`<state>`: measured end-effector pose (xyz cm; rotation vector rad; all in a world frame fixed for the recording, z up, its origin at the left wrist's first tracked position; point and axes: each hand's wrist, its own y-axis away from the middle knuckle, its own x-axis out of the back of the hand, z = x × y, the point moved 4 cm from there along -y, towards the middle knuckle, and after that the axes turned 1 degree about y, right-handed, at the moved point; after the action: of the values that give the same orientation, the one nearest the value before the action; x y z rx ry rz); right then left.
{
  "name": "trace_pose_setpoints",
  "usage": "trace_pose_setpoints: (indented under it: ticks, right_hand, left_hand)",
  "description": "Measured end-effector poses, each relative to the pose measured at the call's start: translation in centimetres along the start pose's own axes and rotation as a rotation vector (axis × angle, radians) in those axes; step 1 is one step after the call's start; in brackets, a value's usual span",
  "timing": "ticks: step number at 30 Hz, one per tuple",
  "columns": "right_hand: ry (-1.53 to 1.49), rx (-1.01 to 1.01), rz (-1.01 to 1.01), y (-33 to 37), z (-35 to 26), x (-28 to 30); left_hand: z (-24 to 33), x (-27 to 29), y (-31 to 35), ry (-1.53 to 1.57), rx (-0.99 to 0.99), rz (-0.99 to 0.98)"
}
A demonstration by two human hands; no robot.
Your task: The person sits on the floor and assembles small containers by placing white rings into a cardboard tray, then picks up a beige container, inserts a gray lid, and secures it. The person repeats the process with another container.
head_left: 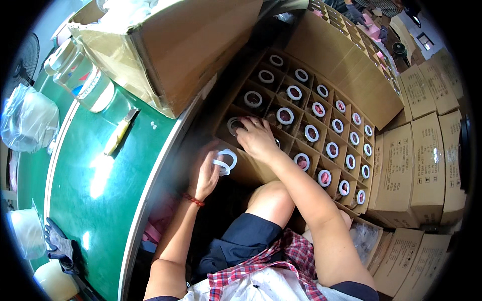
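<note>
My left hand (pixel 203 173) is closed on a couple of white plastic rings (pixel 232 159), held just outside the near-left wall of a divided carton (pixel 253 171). My right hand (pixel 257 136) reaches over that wall, its fingers bent onto a white ring (pixel 233 126) in the nearest corner cell. Its fingers partly cover that ring and the cell. Round openings with white rings, such as this ringed opening (pixel 285 116), fill the other cells in rows. Pink material (pixel 324 178) shows inside several of them.
Left of me, a green table (pixel 120 185) bears a clear water bottle (pixel 83 78), a yellow cutter knife (pixel 122 133), a glove (pixel 61 246) and a large open cardboard box (pixel 186 50). Stacked cartons (pixel 401 165) stand at right. Another person's gloved hand (pixel 356 15) is at the far top.
</note>
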<state>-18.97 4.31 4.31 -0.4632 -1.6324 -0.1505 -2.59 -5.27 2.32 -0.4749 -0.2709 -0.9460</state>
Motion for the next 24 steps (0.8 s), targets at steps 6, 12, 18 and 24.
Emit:
trace_pose_setpoints:
  ticks: [6, 12, 18, 24]
  right_hand:
    - [-0.139, 0.131, -0.041, 0.7, 1.3, 0.0]
    - [-0.344, 0.097, -0.082, 0.3, 1.8, 0.7]
    - [-0.078, 0.047, 0.048, 1.7, 2.2, 0.8]
    - [0.000, 0.019, 0.176, 1.9, 1.6, 0.8]
  left_hand:
    - [0.9, 0.1, -1.8, -0.151, -0.214, -0.081]
    - [1.3, -1.7, -5.4, -0.372, -0.267, -0.392]
    - [0.0, -1.4, -5.4, -0.436, -0.230, -0.327]
    - [1.4, -1.7, -5.1, -0.368, -0.296, -0.372]
